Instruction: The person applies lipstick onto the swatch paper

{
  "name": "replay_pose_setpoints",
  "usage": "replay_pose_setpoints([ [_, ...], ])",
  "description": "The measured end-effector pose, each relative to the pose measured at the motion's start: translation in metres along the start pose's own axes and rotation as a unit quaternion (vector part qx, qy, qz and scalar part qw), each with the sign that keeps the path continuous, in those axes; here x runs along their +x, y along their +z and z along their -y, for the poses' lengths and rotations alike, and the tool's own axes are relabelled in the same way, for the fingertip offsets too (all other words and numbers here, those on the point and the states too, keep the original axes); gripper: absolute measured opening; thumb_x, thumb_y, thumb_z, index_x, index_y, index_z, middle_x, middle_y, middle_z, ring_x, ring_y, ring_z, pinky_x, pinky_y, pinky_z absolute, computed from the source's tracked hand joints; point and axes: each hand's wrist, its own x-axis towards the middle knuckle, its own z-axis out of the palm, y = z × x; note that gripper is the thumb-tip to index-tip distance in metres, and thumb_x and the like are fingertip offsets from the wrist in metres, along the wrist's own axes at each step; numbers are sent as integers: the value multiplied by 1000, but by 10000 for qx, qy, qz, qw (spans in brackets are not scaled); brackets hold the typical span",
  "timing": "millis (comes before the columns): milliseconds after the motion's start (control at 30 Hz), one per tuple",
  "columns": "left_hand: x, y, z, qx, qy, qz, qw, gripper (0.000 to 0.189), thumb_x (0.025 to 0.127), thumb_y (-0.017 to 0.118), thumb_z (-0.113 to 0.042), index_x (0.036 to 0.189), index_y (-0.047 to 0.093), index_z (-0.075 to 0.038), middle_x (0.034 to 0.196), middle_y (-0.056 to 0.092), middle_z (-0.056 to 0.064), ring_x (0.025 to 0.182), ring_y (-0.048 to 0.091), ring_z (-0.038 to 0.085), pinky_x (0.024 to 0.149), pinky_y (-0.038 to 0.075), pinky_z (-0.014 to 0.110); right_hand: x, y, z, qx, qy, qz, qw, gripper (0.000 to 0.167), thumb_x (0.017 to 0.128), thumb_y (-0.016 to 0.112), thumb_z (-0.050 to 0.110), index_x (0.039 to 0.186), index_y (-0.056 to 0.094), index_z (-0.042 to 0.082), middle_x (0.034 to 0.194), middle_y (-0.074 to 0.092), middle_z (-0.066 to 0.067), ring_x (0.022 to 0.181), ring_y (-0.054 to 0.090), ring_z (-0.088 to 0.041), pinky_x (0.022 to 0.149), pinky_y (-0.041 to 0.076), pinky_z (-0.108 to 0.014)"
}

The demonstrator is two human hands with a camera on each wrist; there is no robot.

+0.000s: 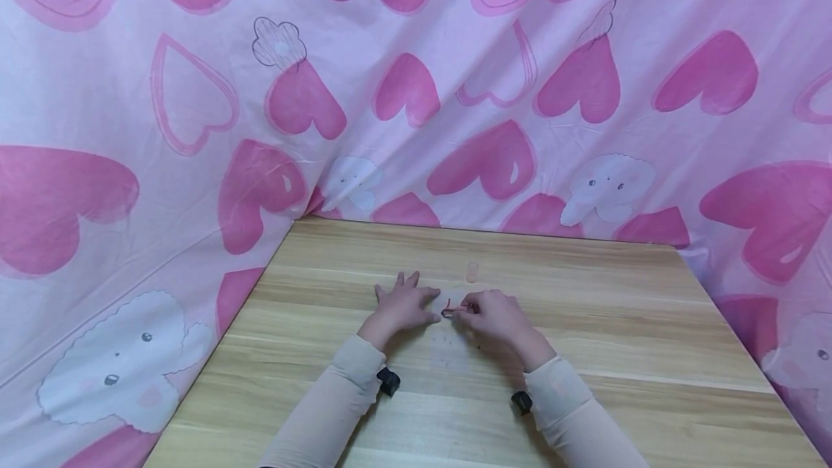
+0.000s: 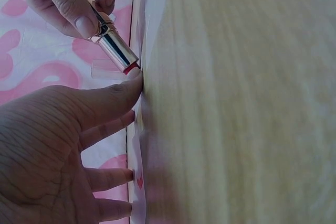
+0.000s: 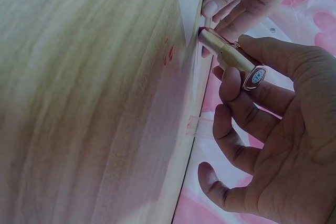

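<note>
My right hand (image 1: 495, 315) pinches a gold lipstick (image 3: 233, 59) between thumb and fingers, its red tip pointing down at a thin pale sheet (image 1: 448, 356) on the table. An oval label shows on the base of the lipstick in the right wrist view. Fingers spread, my left hand (image 1: 404, 305) rests on the sheet's left side. Its thumb (image 2: 113, 95) lies right by the red tip in the left wrist view. Red marks (image 3: 170, 55) show near the sheet in the right wrist view.
A clear lipstick cap (image 1: 472, 272) lies on the wooden table (image 1: 585, 280) beyond the right hand. Pink heart-patterned cloth (image 1: 481, 157) hangs along the back and sides of the table. Black wrist cameras (image 1: 388, 381) sit at both sleeves.
</note>
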Motion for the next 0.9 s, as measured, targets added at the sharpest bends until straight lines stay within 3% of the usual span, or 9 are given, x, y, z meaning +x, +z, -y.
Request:
replay_pose_setpoints([
  [500,-1,0,-1,13,-10,4,10000,58,86,72,-55,140,59,-37,163,28,14,149,15,48,101,6,85,-3,-2,-4,166,68,-57,9998,13,94,72,37,90,74,24,66,56,10,64,51,-12,61,41,-32],
  [900,-2,-2,-2,-18,22,-25,10000,59,86,73,-54,141,59,-35,163,28,15,148,16,49,101,6,86,-4,-3,-6,94,-133,-247,9996,17,93,72,38,89,73,21,65,54,11,61,50,-11,58,41,-32],
])
